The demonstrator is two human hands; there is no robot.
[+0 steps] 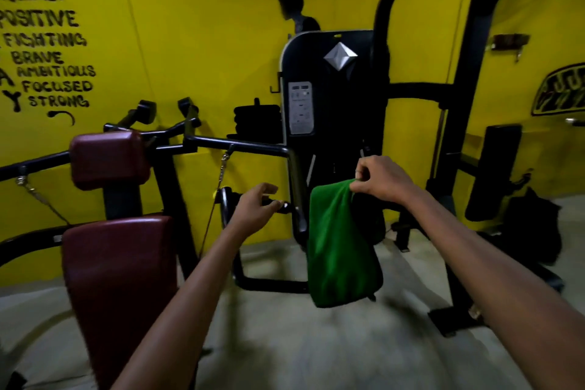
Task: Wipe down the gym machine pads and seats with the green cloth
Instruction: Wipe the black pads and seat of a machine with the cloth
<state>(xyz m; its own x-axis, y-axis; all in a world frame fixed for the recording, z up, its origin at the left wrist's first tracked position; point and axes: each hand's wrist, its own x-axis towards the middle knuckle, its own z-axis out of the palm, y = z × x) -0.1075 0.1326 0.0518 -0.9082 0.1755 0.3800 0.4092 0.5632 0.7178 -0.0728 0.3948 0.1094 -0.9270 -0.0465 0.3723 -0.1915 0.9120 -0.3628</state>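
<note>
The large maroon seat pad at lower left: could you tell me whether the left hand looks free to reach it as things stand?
Probably yes. The left hand is open and holds nothing, just right of the maroon seat pad, with no bar between them. The green cloth, however, hangs pinched in the right hand.

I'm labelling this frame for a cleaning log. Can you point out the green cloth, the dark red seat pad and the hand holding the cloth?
green cloth (340,250): head view, middle of the hanging fabric.
dark red seat pad (120,279): head view, middle of its upholstered face.
right hand (381,180): head view, back of the hand.
</note>
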